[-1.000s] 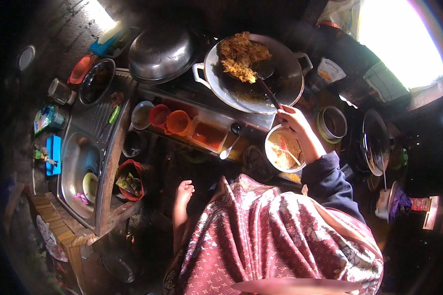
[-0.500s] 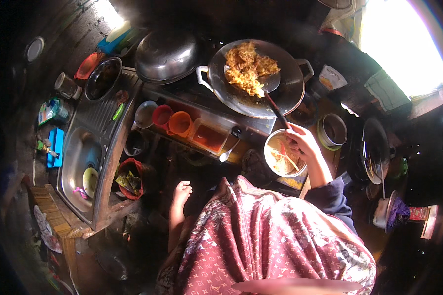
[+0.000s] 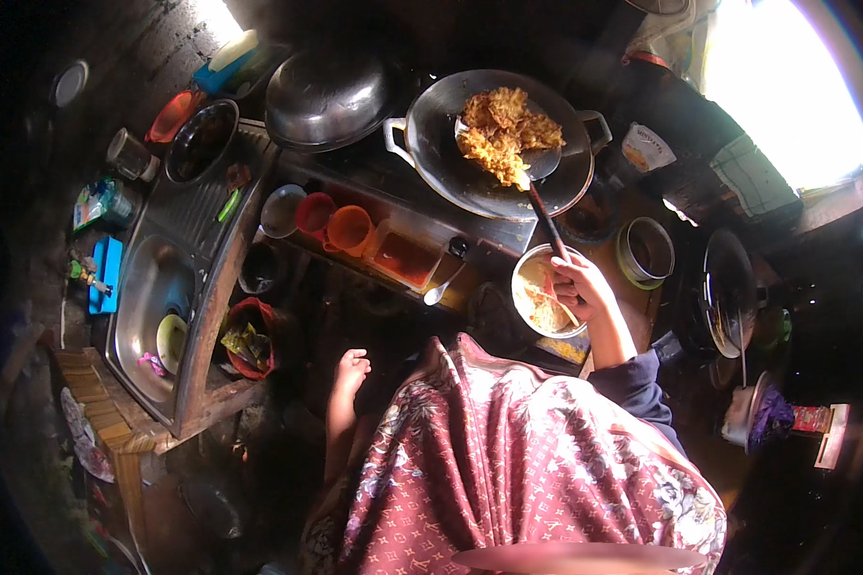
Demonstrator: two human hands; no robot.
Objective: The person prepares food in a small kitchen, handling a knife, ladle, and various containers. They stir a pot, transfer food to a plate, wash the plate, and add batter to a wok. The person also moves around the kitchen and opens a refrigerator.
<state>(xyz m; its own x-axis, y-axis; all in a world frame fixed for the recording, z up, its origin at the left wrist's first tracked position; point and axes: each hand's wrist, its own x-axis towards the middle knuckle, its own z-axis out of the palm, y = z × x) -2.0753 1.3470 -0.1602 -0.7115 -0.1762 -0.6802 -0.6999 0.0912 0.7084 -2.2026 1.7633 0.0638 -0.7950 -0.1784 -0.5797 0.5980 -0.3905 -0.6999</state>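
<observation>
My right hand (image 3: 582, 287) is closed on the dark handle of a long skimmer (image 3: 545, 218). Its broad head is inside the wok (image 3: 431, 144), mostly hidden under a heap of golden-brown fritters (image 3: 508, 134). Beneath that hand stands a pale bowl (image 3: 524, 305) of yellowish batter, with a reddish spoon (image 3: 549, 283) leaning in it. My left hand (image 3: 353, 371) hangs free beside the patterned maroon cloth on my body, fingers loosely curled and nothing seen in them.
Left of the wok sits a domed metal lid (image 3: 326, 101). Orange and red cups (image 3: 350, 228), a tub of red-brown liquid (image 3: 405, 257) and a white spoon (image 3: 435, 295) line the near ledge. A steel sink (image 3: 139, 331) is at left, a pot (image 3: 646, 251) at right.
The fritters and the skimmer's head have shifted to the right within the wok. My right hand keeps its grip, and my left hand is nearly still.
</observation>
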